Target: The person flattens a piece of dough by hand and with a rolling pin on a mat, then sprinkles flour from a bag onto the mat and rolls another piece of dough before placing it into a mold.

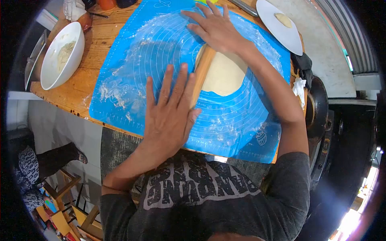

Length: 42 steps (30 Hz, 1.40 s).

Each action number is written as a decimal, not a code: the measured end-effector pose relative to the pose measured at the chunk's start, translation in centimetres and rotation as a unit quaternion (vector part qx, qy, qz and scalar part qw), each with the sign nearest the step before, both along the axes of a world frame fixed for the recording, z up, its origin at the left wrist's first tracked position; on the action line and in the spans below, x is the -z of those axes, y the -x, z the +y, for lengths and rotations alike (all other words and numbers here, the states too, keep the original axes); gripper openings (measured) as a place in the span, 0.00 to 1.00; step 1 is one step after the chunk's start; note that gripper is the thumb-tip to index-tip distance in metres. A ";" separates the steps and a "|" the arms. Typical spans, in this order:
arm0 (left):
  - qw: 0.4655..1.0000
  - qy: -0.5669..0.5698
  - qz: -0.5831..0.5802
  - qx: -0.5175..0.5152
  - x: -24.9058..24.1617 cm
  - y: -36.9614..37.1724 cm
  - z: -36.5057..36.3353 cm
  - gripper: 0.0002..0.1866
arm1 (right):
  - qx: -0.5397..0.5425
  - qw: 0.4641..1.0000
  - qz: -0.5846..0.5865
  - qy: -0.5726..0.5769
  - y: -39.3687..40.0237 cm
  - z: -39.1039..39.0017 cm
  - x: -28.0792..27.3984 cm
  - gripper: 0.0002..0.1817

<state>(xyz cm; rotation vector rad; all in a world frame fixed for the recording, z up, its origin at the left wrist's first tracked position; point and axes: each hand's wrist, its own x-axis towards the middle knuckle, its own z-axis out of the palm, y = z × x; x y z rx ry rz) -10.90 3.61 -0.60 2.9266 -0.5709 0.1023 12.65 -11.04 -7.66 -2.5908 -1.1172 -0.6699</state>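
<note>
A wooden rolling pin lies at a slant over the left part of a flat, pale sheet of dough. My left hand rests flat, fingers stretched out, against the near end of the pin. At the far end, my right hand lies over the pin with its fingers spread; its palm hides that end and the dough's upper edge. Under the dough is a blue pastry mat printed with rings and dusted with flour.
On the wooden table, a white bowl of flour stands at left. A white plate with a small dough piece sits at upper right. Beyond the right edge is a dark pan. Someone's sandalled foot shows at left.
</note>
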 end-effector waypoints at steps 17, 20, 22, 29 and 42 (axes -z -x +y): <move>0.999 -0.004 -0.029 0.035 0.4 -1.6 1.4 0.32 | -0.156 0.962 0.214 -0.062 -0.4 -1.9 -3.1 0.27; 0.997 -0.050 -0.022 0.048 0.1 -2.6 2.4 0.31 | -0.071 0.986 0.150 0.020 1.5 -3.1 -2.1 0.30; 0.997 -0.058 -0.020 0.054 -0.2 -3.2 3.4 0.30 | -0.066 0.990 0.121 -0.011 1.3 -2.3 -1.4 0.31; 0.998 0.026 -0.044 0.025 -1.3 -5.2 4.9 0.19 | -0.150 0.937 0.315 -0.020 0.1 -3.1 -5.4 0.31; 0.977 0.064 -0.097 0.180 -2.8 -13.0 4.8 0.13 | -0.046 0.995 0.057 -0.075 6.5 -11.5 -6.6 0.16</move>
